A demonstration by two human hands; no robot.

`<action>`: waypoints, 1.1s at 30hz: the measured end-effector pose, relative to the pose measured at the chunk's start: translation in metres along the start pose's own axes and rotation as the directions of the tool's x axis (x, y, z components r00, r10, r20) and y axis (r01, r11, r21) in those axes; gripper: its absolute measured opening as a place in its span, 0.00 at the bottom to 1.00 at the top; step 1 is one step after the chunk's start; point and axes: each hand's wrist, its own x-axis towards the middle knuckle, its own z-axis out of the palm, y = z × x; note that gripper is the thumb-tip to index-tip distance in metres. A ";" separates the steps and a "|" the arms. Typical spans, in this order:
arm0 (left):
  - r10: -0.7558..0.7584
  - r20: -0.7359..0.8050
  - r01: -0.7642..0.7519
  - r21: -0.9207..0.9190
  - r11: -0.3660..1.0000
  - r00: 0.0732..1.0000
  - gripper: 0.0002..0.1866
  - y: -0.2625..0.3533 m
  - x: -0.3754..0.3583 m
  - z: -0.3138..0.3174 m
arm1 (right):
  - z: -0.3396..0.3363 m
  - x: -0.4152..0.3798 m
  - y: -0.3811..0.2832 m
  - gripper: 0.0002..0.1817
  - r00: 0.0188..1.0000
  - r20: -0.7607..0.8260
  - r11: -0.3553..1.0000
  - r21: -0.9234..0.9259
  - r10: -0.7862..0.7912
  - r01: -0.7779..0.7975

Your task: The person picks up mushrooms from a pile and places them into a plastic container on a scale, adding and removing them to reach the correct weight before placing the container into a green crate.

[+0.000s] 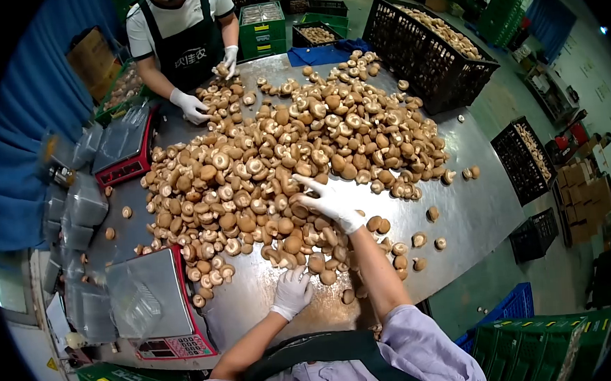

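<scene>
A large heap of brown mushrooms [275, 157] covers the middle of the metal table [475, 179]. My right hand [331, 201], in a white glove, reaches into the heap with its fingers spread, touching mushrooms at its near side. My left hand [293, 292], also gloved, is at the near edge of the heap. Its fingers point toward the mushrooms and its palm faces down; whether anything is under the fingertips is hidden. Loose mushrooms lie around my right forearm.
Across the table a co-worker in a dark apron [196, 46] handles mushrooms with gloved hands. Red scales [153, 293] stand at the left, one bearing a clear plastic tray, beside stacked clear trays [83, 206]. A black crate of mushrooms [430, 54] stands at the back right.
</scene>
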 end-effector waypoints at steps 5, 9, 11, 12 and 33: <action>-0.011 -0.005 0.011 -0.043 0.999 1.000 0.12 -0.001 -0.001 0.001 | -0.060 -0.084 0.007 0.19 0.869 -0.493 0.998 0.056 0.052 -0.028; -0.007 -0.011 0.007 -0.035 0.999 1.000 0.14 0.000 0.002 -0.003 | -0.116 -0.173 0.079 0.16 0.390 -0.908 0.972 0.069 0.154 -0.224; 0.012 -0.017 -0.012 -0.026 1.000 1.000 0.15 0.000 0.001 -0.003 | -0.128 -0.211 0.085 0.17 0.199 -0.885 0.871 0.333 0.421 -0.362; 0.012 -0.012 -0.012 -0.024 1.000 1.000 0.15 0.000 0.000 -0.002 | -0.135 -0.231 0.121 0.18 0.203 -0.941 0.914 0.184 0.270 -0.361; 0.019 -0.083 -0.027 -0.096 0.995 0.996 0.11 -0.004 -0.004 -0.001 | -0.041 -0.075 0.108 0.20 0.698 -0.711 0.990 -0.017 0.085 -0.138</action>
